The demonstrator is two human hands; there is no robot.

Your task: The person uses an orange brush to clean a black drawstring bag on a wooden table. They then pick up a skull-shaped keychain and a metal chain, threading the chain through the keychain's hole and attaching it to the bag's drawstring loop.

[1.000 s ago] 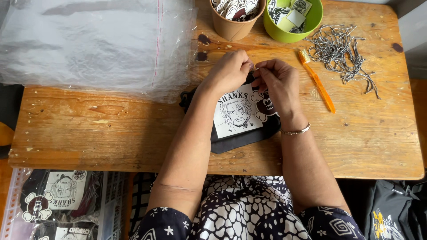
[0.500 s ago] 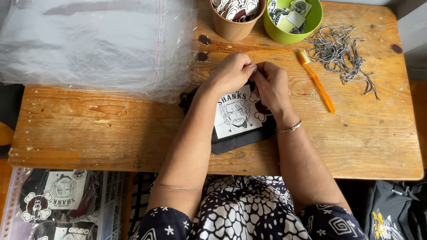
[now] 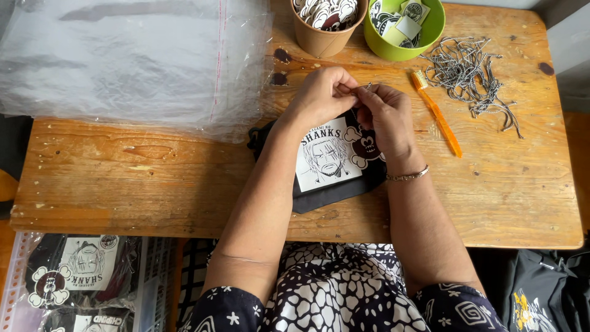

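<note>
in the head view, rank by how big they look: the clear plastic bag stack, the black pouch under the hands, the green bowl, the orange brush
1. clear plastic bag stack, by far the largest
2. black pouch, partly hidden by the hands
3. green bowl, cut off by the top edge, so its full size is unsure
4. orange brush, long but thin

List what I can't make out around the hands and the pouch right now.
- Small metal piece, head view: too small to identify, pinched between left hand and right hand.
- Black pouch: top edge hidden under both hands.
- Paper cup and green bowl: cut by frame top.
</note>
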